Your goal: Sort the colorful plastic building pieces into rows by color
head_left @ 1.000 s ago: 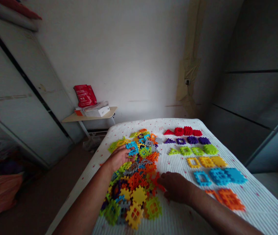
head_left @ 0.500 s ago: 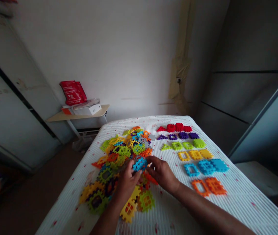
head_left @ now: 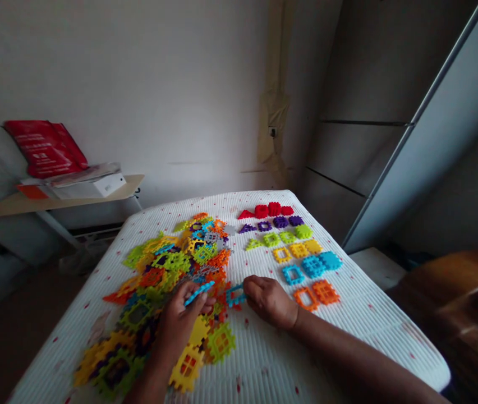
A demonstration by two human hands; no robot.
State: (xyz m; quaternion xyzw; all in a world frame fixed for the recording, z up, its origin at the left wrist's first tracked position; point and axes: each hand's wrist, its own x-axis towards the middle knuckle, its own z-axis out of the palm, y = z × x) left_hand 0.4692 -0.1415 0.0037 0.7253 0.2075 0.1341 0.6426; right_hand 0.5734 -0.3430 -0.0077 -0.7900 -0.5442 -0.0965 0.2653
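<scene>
A flat blue toothed building tile (head_left: 199, 293) is pinched in my left hand (head_left: 183, 308), seen nearly edge-on above the mixed pile. My right hand (head_left: 269, 300) grips a blue square frame tile (head_left: 234, 295) by its right side, just right of the pile. The fingertips of my right hand curl out of sight. Under and around my left hand spreads the pile of interlocking tiles (head_left: 171, 261) in yellow, green, orange, purple, blue and grey. To the right of my right hand sit sorted blue tiles (head_left: 293, 274) and orange tiles (head_left: 305, 299).
Rows of red (head_left: 261, 211), purple (head_left: 265, 226), green (head_left: 271, 239) and yellow tiles (head_left: 281, 255) lie farther back on the white ribbed table cover (head_left: 264, 359). A side shelf (head_left: 7, 205) at left carries a red bag (head_left: 47, 148) and a white box (head_left: 96, 186). Cabinets stand at right.
Both hands were together on blue tiles; now they are apart, with one blue tile in each. The view has turned to the right, so the table appears shifted left.
</scene>
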